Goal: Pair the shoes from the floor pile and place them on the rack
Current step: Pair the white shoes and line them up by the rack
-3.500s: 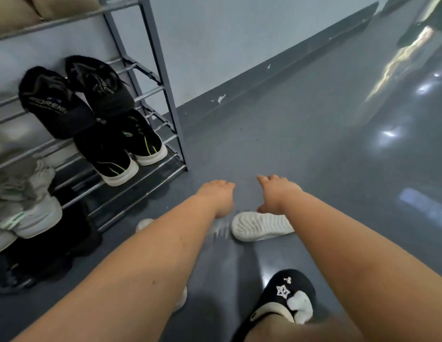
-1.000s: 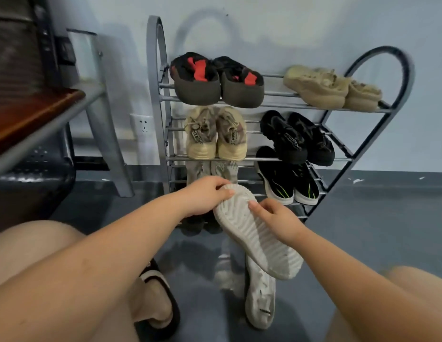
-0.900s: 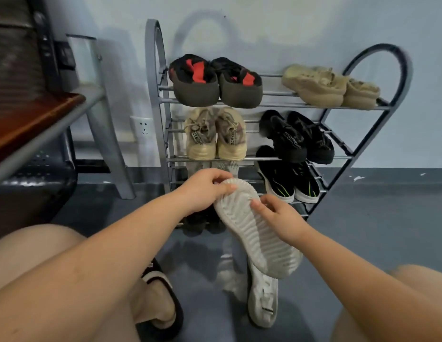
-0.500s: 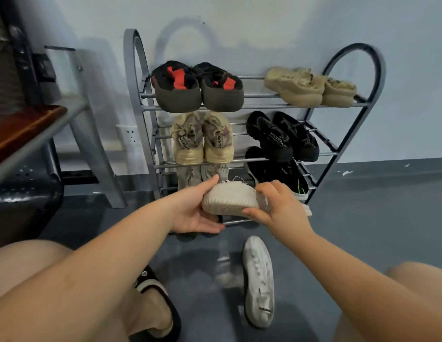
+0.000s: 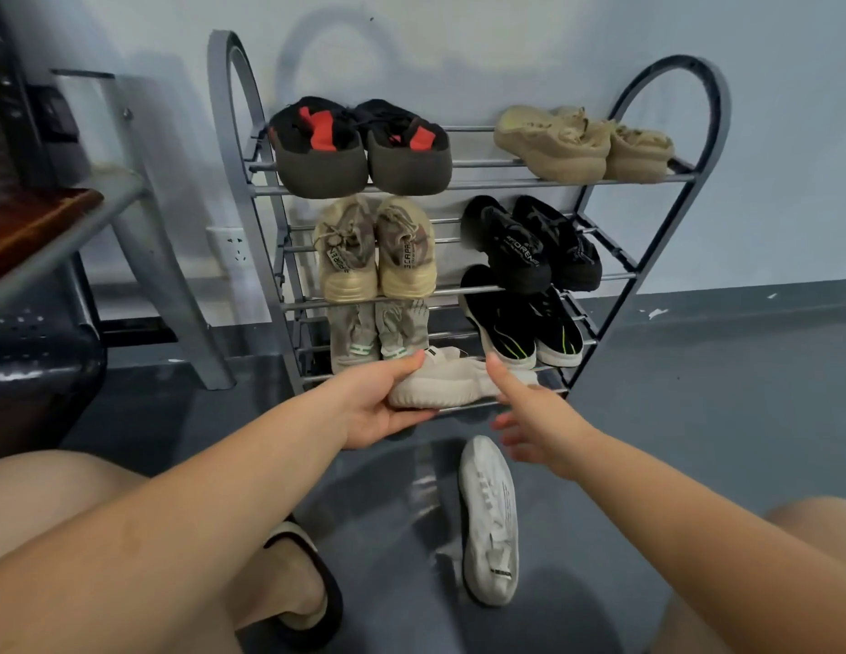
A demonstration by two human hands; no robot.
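The left hand [image 5: 378, 408] pinches the cream knit sneaker [image 5: 452, 382] sideways on the grey metal rack's [image 5: 463, 184] bottom shelf; the right hand's [image 5: 529, 417] grip is spread. It should turn toe-in, leaving room for its mate [image 5: 489, 521] at six o'clock.

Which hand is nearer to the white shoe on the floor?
Right. The right hand hovers open just above the floor shoe; the left hand holds the other shoe at the rack.
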